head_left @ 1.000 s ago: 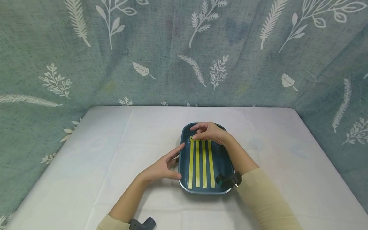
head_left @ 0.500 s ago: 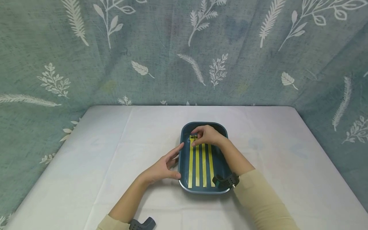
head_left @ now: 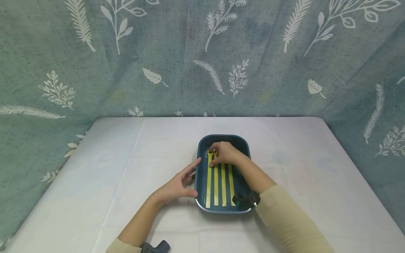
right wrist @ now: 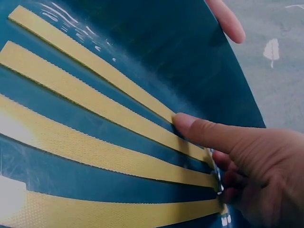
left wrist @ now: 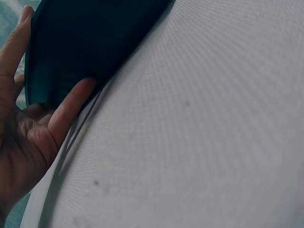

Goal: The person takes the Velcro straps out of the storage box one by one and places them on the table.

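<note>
Several yellow hook-and-loop cable ties (head_left: 209, 189) lie side by side, lengthwise, in a dark teal rectangular tray (head_left: 202, 140). My right hand (head_left: 226, 154) reaches over their far, slotted ends. Its thumb touches the leftmost tie (right wrist: 95, 64), while the other fingers bend down by the tie ends, partly hidden behind the palm. Thumb and index fingertip stand apart, with tie between them in the head view. At the tray's left side, my left hand (head_left: 175, 188) rests its spread thumb and fingers against the rim; in the left wrist view its thumb (left wrist: 71, 107) lies along the tray wall.
The tray stands on a white-covered table (head_left: 152, 151). Behind and around the table hangs a green-grey curtain (head_left: 177, 45) with white leaf prints. Dark wrist straps (head_left: 250, 199) sit at the ends of both beige sleeves.
My right thumb has slid down the leftmost tie toward me, and the index finger has come down at the slotted ends. My left hand stays at the tray rim.
</note>
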`<state>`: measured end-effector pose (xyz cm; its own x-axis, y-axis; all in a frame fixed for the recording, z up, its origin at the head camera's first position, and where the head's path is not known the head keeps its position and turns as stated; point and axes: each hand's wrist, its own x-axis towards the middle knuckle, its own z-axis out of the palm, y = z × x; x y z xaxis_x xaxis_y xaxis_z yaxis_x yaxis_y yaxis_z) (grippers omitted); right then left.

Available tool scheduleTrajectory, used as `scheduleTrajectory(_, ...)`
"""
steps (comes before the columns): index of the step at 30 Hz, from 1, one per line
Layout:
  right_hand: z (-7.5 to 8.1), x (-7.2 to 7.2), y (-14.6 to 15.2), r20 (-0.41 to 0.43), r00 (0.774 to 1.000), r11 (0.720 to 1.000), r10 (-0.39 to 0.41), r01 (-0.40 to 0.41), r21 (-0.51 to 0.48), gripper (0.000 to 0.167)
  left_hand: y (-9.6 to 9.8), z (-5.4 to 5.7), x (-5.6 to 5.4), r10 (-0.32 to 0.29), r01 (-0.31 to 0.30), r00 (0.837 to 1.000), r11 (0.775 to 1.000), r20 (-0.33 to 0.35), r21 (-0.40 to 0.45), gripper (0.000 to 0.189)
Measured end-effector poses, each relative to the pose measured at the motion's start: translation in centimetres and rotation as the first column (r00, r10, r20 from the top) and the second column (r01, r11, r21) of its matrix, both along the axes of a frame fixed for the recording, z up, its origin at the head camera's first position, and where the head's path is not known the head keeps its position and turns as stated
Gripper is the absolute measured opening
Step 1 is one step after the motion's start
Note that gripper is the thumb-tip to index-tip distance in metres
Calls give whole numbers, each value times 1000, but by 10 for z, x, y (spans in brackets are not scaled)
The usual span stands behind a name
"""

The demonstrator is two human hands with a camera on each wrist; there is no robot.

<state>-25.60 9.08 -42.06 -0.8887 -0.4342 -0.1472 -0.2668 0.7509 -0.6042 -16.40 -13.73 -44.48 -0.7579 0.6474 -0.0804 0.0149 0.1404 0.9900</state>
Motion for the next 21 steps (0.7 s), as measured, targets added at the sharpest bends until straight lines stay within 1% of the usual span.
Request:
scheduleTrajectory(3,0,1,-2,-16,1000,1000,11,-11,6,52,-1,-1,0,0,0,1000,1000,-6,-1,100)
scheduleTrajectory(6,1,2,-4,-20,999,999,41,-41,1,47,-2,-1,1,-3,3,1000,1000,-3,3,101)
scheduleTrajectory(11,2,1,-5,-2,998,998,64,-64,-7,37,-2,-2,1,-7,7,1000,1000,-4,10,102)
scheduleTrajectory(16,3,0,-4,17,997,997,71,-71,-18,28,-1,-2,0,-11,11,1000,1000,-29,5,103)
scheduleTrajectory(19,3,0,-3,32,997,996,76,-75,-44,24,-1,-2,-1,-22,22,999,1000,-44,4,103)
scheduleTrajectory(21,4,0,-3,49,995,993,89,-84,-86,21,-1,-2,-1,-28,28,998,1000,-54,1,102)
